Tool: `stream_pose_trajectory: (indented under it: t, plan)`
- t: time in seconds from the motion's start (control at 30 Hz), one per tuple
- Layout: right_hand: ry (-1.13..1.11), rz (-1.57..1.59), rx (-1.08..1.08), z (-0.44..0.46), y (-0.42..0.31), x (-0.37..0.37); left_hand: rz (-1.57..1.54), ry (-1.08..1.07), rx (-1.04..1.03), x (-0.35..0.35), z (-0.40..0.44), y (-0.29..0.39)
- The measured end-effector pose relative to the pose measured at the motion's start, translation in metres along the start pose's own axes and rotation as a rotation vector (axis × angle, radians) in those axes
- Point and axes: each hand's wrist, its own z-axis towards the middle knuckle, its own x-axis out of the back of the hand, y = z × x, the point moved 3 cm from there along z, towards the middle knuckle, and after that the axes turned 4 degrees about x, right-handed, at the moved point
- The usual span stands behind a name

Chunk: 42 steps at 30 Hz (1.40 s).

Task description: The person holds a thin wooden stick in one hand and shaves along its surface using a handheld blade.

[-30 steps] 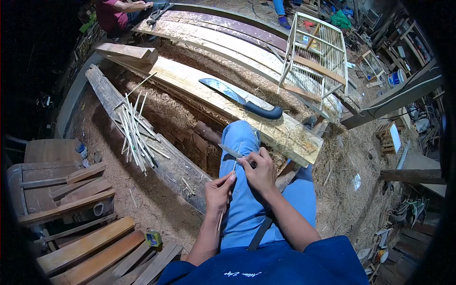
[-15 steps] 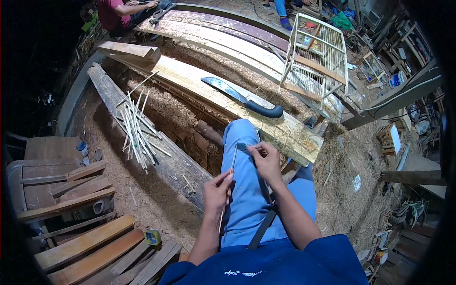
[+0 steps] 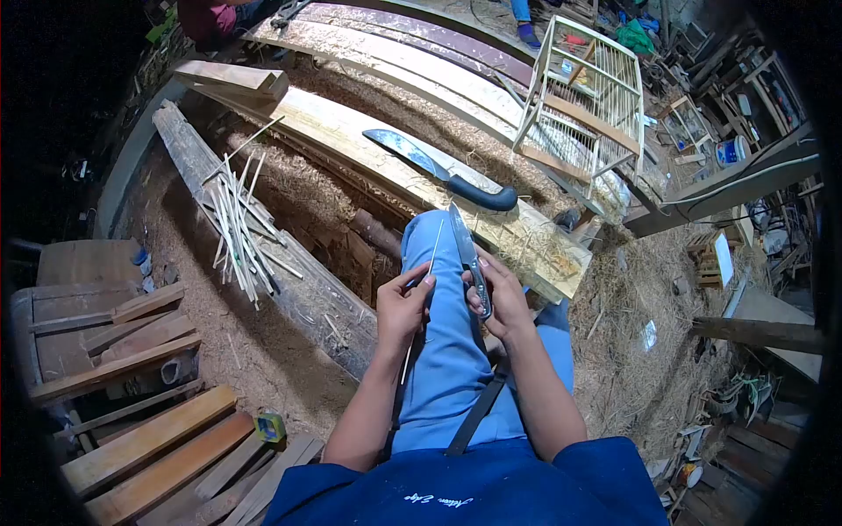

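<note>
My left hand (image 3: 400,309) is closed around a thin pale stick (image 3: 437,238), which points away from me over my knee and runs back below the hand. To its right, my right hand (image 3: 507,302) grips a knife (image 3: 462,233) by its dark handle, blade pointing forward beside the stick. A gap shows between blade and stick. Beyond my knee, a large broad-bladed knife (image 3: 412,158) with a black handle lies on a thick pale beam (image 3: 329,131). Several more thin sticks (image 3: 235,232) lie in a loose pile on the weathered plank (image 3: 324,302) at left.
A slatted wooden cage (image 3: 583,110) stands beyond the beam at right. Wood pieces (image 3: 153,430) lie at lower left near a small yellow-green object (image 3: 269,428). Shavings cover the ground. Another person (image 3: 206,22) sits at the top left. A post (image 3: 728,180) juts in at right.
My right hand has turned, so the knife's blade and handle now show plainly, pointing forward. My left hand still holds the stick. The view has shifted slightly.
</note>
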Motion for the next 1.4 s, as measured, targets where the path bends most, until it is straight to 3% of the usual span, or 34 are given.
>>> stream_pose_trajectory:
  t: [0.03,0.1,0.13,0.17,0.27,0.37,0.67,0.8,1.03,1.13,1.3,1.4]
  plan:
    - [0.001,-0.001,-0.005,-0.001,0.001,-0.003,-0.002,0.003,0.003,0.000,0.001,-0.002]
    - [0.032,-0.549,0.155,-0.002,-0.001,-0.009,0.021,0.005,-0.025,-0.001,0.001,-0.002]
    - [0.028,-0.808,0.350,0.002,0.003,-0.005,0.021,0.005,-0.025,-0.001,0.000,0.000]
    - [0.029,-0.807,0.349,0.003,0.009,-0.004,0.027,-0.014,-0.020,-0.001,-0.002,0.002]
    - [-0.020,-1.141,0.817,0.002,0.011,-0.008,0.042,-0.030,-0.013,-0.001,-0.005,0.005]
    - [-0.021,-1.382,0.669,-0.015,-0.004,-0.023,0.022,-0.028,-0.035,0.000,-0.004,-0.001]
    - [0.096,-1.501,0.678,-0.023,0.001,-0.033,0.013,0.028,-0.065,0.006,-0.023,-0.010]
    - [0.091,-1.491,0.614,-0.017,0.004,-0.030,0.010,0.069,-0.080,0.010,-0.033,-0.017]
    - [0.137,-1.473,0.682,-0.008,0.003,-0.025,0.149,0.131,-0.108,0.007,-0.047,-0.014]
    - [0.075,-1.473,0.696,-0.015,0.004,-0.027,0.031,0.181,-0.110,0.006,-0.033,-0.011]
    - [-0.035,-1.435,0.736,-0.029,0.006,-0.027,0.016,0.030,-0.044,0.008,-0.018,-0.013]
    - [-0.003,-1.465,0.690,-0.031,0.005,-0.030,-0.007,0.057,-0.079,0.006,-0.024,-0.009]
